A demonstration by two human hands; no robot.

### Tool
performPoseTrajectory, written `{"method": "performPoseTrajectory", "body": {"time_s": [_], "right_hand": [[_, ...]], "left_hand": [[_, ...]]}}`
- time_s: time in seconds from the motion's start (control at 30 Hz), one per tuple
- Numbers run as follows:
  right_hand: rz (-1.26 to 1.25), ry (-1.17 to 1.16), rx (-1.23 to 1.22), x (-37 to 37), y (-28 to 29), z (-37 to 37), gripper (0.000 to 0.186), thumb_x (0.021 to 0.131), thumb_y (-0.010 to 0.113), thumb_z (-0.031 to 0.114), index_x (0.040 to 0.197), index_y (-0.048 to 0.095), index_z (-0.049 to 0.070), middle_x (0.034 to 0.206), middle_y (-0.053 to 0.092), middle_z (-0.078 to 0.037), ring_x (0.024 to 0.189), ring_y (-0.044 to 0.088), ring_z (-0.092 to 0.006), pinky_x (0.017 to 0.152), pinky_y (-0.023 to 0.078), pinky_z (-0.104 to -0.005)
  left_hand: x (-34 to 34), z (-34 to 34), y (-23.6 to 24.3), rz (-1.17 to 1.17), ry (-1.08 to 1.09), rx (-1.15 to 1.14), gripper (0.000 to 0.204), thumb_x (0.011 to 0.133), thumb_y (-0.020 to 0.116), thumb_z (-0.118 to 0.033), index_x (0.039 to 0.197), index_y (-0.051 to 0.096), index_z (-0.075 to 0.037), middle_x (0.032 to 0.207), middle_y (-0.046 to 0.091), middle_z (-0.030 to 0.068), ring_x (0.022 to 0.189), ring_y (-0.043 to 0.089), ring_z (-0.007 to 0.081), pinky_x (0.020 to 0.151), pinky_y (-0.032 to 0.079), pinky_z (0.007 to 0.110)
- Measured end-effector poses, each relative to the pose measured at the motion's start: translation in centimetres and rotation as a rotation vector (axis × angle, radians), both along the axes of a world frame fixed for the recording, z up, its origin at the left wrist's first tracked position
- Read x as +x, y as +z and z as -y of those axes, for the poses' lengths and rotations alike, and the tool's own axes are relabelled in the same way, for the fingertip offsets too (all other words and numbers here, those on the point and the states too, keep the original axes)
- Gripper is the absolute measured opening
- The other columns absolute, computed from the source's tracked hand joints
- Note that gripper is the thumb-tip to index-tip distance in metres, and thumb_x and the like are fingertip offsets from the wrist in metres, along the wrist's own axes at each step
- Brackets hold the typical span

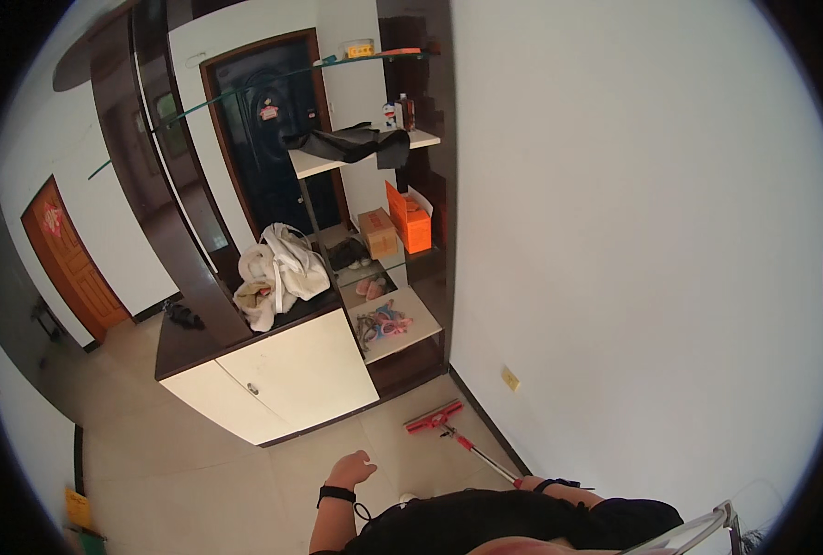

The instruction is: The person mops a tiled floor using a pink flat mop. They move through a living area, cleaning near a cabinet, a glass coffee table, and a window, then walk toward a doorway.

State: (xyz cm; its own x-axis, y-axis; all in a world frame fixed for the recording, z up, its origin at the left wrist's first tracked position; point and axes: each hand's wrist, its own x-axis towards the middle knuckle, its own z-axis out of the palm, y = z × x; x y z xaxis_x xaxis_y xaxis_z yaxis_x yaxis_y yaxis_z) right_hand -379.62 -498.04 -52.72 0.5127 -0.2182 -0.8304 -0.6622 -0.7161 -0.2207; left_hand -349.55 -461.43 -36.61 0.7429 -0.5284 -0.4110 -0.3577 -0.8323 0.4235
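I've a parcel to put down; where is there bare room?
The floor looks bare between the cabinet and left hand, and between that hand and the red mop. Crowded: the cabinet's top, under the white bag, and the cream shelf, under black cloth.

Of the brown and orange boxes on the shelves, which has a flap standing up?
The orange box, right of the brown box: its flap stands up, while the brown one shows none raised.

we are in a home, as we see an ornamented dark door [265, 148], a brown wooden door [77, 262], a low cabinet [300, 379] bearing a white bag [301, 268], and floor tiles [157, 458].
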Motion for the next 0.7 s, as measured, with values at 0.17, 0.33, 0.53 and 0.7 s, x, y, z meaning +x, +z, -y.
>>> {"method": "performPoseTrajectory", "body": {"time_s": [0.17, 0.33, 0.53, 0.7], "right_hand": [[0.037, -0.089, 0.085, -5.9, -3.0, 0.5, 0.028, 0.077, 0.056, 0.026, 0.09, 0.065, 0.003, 0.092, 0.065, -0.02, 0.086, 0.062, -0.0334, 0.072, 0.048, -0.0427], [0.28, -0.016, 0.196, -12.2, -5.2, 0.9, 0.028, 0.082, 0.052, 0.028, 0.092, 0.062, 0.004, 0.087, 0.063, -0.02, 0.086, 0.06, -0.0341, 0.069, 0.047, -0.0432], [0.098, -0.202, 0.279, -11.4, -2.9, -0.2, 0.017, 0.08, 0.056, 0.023, 0.08, 0.057, 0.005, 0.076, 0.058, -0.015, 0.071, 0.055, -0.0267, 0.059, 0.043, -0.0382], [-0.068, -0.407, 0.404, -8.3, 3.4, -2.0, 0.015, 0.078, 0.059, 0.018, 0.07, 0.053, 0.007, 0.066, 0.054, -0.01, 0.059, 0.05, -0.0206, 0.05, 0.039, -0.034]], "left_hand": [[-3.4, -1.6, -0.5, 0.015, 0.07, 0.037, 0.041, 0.073, 0.061, -0.039, 0.099, 0.06, -0.007, 0.098, 0.064, 0.0175, 0.097, 0.059, 0.0347, 0.082, 0.047, 0.044], [-5.0, -1.9, -0.8, -0.034, 0.06, 0.134, 0.041, 0.073, 0.064, -0.041, 0.099, 0.061, -0.009, 0.099, 0.064, 0.0185, 0.097, 0.058, 0.0349, 0.083, 0.047, 0.043], [-4.8, -2.3, -1.4, -0.036, 0.064, 0.042, 0.041, 0.072, 0.062, -0.04, 0.099, 0.06, -0.009, 0.099, 0.064, 0.0171, 0.097, 0.059, 0.0343, 0.083, 0.047, 0.043], [-2.9, -4.0, -2.5, -0.092, 0.091, 0.051, 0.041, 0.073, 0.063, -0.04, 0.099, 0.062, -0.009, 0.1, 0.063, 0.0189, 0.097, 0.058, 0.0351, 0.083, 0.047, 0.043]]}}
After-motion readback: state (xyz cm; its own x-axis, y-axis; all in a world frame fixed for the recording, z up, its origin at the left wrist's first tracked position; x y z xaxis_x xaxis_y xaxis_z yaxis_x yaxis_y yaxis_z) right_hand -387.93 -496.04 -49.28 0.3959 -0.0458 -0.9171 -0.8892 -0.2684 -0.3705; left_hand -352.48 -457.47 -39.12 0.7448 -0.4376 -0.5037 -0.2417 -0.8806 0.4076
